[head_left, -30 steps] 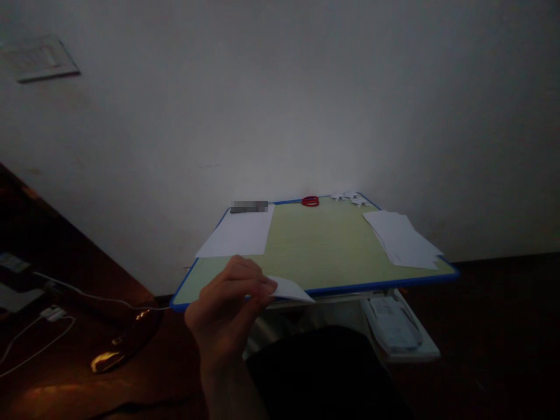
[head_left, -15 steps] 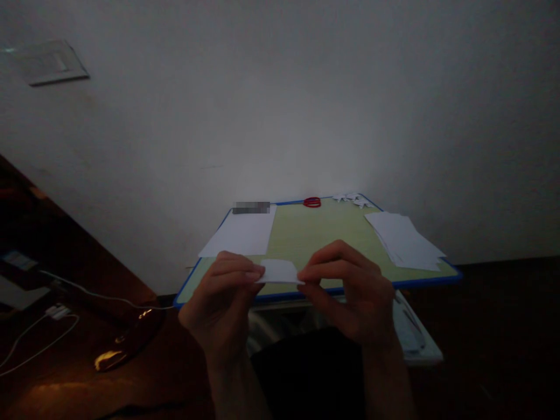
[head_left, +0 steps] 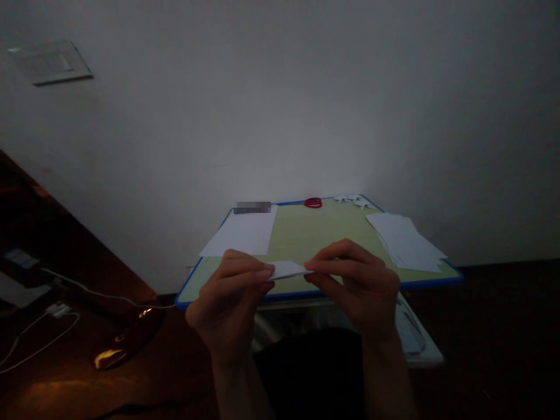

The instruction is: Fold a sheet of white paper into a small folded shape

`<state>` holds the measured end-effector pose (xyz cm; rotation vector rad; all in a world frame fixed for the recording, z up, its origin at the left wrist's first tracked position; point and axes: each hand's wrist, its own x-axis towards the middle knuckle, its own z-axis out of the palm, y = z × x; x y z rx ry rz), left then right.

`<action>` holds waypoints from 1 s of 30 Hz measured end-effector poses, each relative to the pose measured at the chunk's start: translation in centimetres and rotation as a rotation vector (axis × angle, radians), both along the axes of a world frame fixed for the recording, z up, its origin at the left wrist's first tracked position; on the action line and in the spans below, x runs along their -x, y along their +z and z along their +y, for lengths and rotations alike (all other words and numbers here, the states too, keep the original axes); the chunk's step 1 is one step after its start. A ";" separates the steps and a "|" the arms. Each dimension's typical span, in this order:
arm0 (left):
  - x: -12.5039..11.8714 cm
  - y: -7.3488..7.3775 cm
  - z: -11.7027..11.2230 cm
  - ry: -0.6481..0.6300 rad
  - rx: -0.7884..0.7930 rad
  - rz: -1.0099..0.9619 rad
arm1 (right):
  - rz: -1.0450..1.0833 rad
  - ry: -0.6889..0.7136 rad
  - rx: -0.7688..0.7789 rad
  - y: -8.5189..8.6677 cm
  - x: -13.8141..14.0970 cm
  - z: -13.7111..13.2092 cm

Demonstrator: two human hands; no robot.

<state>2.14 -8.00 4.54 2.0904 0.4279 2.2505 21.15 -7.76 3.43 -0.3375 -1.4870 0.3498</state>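
Note:
A small white piece of paper (head_left: 287, 269) is held up over the near edge of the table, seen almost edge-on. My left hand (head_left: 236, 291) pinches its left end between thumb and fingers. At the other end, my right hand (head_left: 356, 286) grips it the same way, fingertips pressed together. Whether the paper is folded I cannot tell.
On the green table (head_left: 315, 233) with a blue rim lie a white sheet (head_left: 245, 230) at left, red-handled scissors (head_left: 312, 203) at the back, small white paper shapes (head_left: 352, 200) at the back right and a paper stack (head_left: 406, 242) at right. A wall (head_left: 280, 105) stands behind.
Both hands have shifted slightly right with the paper. It has tilted, so less of its upper face shows and its right end sits higher.

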 end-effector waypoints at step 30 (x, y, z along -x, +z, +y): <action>0.3 -0.5 0.2 0.046 0.007 0.025 | -0.045 -0.030 -0.046 0.0 -0.7 -0.2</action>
